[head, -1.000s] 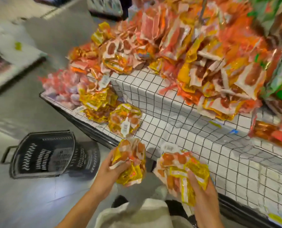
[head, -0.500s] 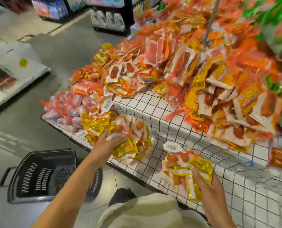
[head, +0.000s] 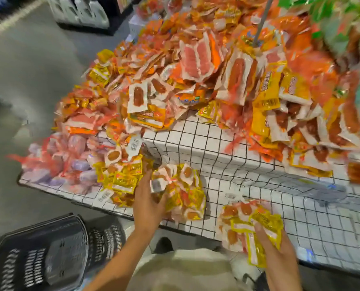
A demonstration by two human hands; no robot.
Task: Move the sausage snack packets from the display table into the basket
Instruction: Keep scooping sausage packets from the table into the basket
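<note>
**A:** What is your left hand (head: 147,203) doing?

**B:** Your left hand lies against the near-left side of a netted bundle of yellow sausage packets (head: 182,191) that rests on the lower step of the display table (head: 258,186). The thumb curls onto the bundle's front edge, and the fingers reach past its left side toward the yellow packets just beside it. It looks like a grip on the bundle, though blur softens the fingertips.

**A:** And your right?

**B:** Your right hand (head: 276,254) grips a second bundle of yellow packets (head: 248,226) at the table's near edge. The thumb presses down on top of the yellow wrappers, the fingers sit underneath and are hidden. The bundle's far side touches the gridded cloth.

**A:** Where is the rest of the stock?

**B:** A loose heap of yellow packets (head: 120,181) sits just left of your left hand, with pink and lilac packets (head: 69,162) beyond it at the table's left corner. The upper tier carries a large pile of orange, white and yellow sausage packs (head: 216,76).

**A:** And the basket?

**B:** The black basket (head: 40,257) stands on the floor at the lower left, beside the table and below your left forearm. No packets are visible in it.
</note>
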